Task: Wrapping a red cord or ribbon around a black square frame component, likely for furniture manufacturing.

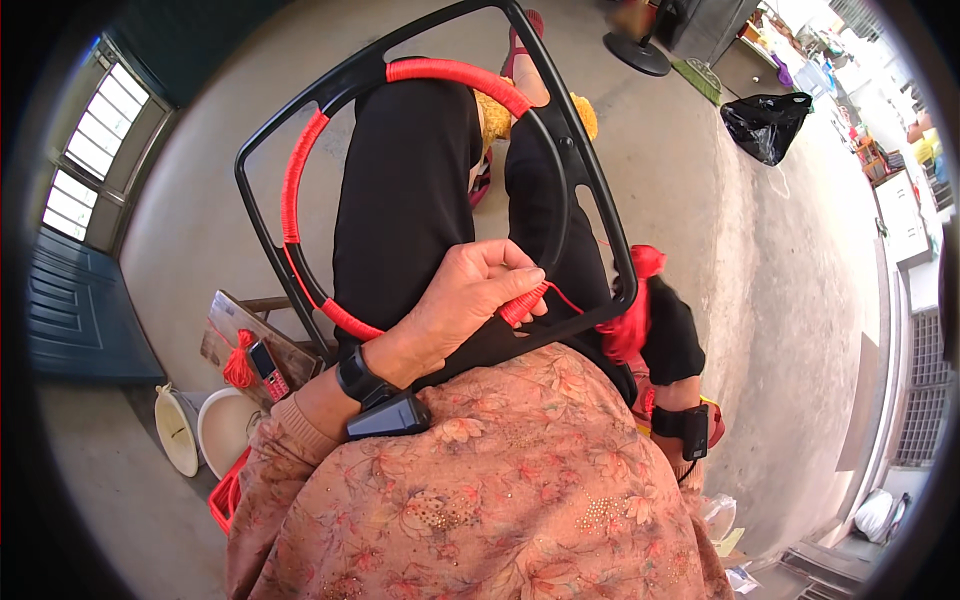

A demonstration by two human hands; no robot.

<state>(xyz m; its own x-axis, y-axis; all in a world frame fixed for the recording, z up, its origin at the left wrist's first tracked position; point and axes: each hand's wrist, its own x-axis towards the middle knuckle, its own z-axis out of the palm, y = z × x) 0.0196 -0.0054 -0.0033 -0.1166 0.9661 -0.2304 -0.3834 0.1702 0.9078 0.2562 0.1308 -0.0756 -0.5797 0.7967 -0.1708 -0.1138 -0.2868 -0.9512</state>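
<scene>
A black plastic frame (345,85) with an inner ring lies across my lap, over black trousers. Red cord (292,185) is wound around parts of the ring, along the top and the left side. My left hand (455,305) pinches the ring at its lower edge, right where the red winding (522,305) ends. A thin red strand runs from there to the right. My right hand (668,335), in a black glove or cover, holds a bundle of red cord (630,325) just outside the frame's right edge. Both wrists carry black strapped devices.
A small wooden stool (235,335) at my left bears a red tassel and a small red phone. Pale basins (195,430) and a red basket sit below it. A black plastic bag (765,125) lies on the concrete floor at upper right, near a fan base.
</scene>
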